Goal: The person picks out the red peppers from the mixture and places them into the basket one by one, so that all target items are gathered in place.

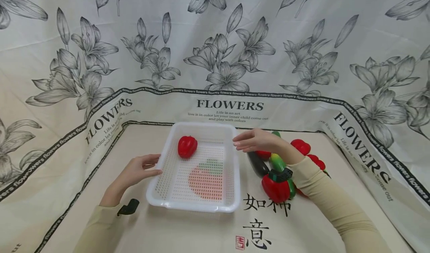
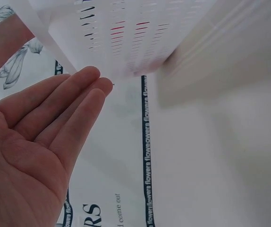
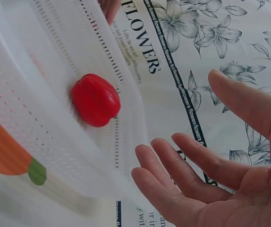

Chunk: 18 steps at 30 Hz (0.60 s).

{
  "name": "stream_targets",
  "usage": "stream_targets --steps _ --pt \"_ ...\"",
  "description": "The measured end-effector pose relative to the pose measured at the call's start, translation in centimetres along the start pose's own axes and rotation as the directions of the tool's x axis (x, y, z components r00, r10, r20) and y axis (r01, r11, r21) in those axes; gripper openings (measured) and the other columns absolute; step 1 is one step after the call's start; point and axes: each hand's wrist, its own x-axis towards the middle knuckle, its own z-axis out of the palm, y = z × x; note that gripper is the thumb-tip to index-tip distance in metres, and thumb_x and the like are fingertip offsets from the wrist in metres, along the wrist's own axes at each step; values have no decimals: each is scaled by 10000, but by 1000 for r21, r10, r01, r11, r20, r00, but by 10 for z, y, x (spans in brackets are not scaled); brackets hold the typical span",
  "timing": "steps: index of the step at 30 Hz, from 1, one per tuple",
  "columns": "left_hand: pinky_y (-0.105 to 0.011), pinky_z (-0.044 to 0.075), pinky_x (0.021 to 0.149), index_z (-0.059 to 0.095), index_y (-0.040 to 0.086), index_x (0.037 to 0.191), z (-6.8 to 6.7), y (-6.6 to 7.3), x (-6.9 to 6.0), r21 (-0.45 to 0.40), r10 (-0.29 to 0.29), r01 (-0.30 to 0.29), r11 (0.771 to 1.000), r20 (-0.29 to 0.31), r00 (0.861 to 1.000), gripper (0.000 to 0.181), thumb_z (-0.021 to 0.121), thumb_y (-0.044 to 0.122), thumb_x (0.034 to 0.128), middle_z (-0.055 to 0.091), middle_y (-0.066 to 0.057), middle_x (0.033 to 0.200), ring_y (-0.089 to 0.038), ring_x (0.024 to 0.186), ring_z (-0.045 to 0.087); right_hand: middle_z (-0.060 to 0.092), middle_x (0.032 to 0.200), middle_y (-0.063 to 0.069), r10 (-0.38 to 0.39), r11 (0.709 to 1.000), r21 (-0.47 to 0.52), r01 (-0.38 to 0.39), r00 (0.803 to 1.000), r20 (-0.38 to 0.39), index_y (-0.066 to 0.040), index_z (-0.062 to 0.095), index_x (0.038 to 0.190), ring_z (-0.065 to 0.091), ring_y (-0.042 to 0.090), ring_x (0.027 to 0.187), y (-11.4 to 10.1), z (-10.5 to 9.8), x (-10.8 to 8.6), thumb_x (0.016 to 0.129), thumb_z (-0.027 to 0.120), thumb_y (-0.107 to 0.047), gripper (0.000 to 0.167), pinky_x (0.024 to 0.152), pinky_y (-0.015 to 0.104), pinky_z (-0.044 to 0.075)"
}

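Observation:
A white perforated plastic basket (image 1: 231, 193) stands at mid-table with one red bell pepper (image 1: 187, 146) inside, near its far left corner. My left hand (image 1: 142, 169) is at the basket's left side. Its fingers (image 2: 86, 118) are straight beside the outer wall; whether they touch is unclear, and the thumb is partly hidden behind the basket edge in the left wrist view. My right hand (image 1: 256, 140) hovers near the far right rim, fingers loosely spread, with nothing between them. In the right wrist view its palm (image 3: 239, 208) faces the basket, apart from it.
Right of the basket lie a dark eggplant (image 1: 258, 162), a red pepper (image 1: 275, 189), a green vegetable with a yellow end (image 1: 277, 162) and several more red peppers (image 1: 300, 146), partly under my right forearm. Flower-printed cloth (image 1: 231, 109) walls the table's back and sides.

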Motion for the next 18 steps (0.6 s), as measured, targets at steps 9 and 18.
stream_targets --steps 9,18 --pt "-434 519 944 544 51 1313 2 0 1 2 -11 11 1000 4 1000 644 778 320 778 593 -164 1289 -355 1163 586 559 1330 136 37 999 10 -36 997 -69 -84 555 1303 623 226 1123 19 -10 -17 826 724 -349 571 915 320 543" --pt "-454 513 945 547 38 1307 0 1 1 16 13 -13 1000 -3 1000 644 779 319 776 595 -172 1282 -357 1158 588 532 1362 139 58 998 6 -58 994 -97 -88 522 1345 589 268 1168 39 -20 -30 845 705 -345 591 912 312 544"
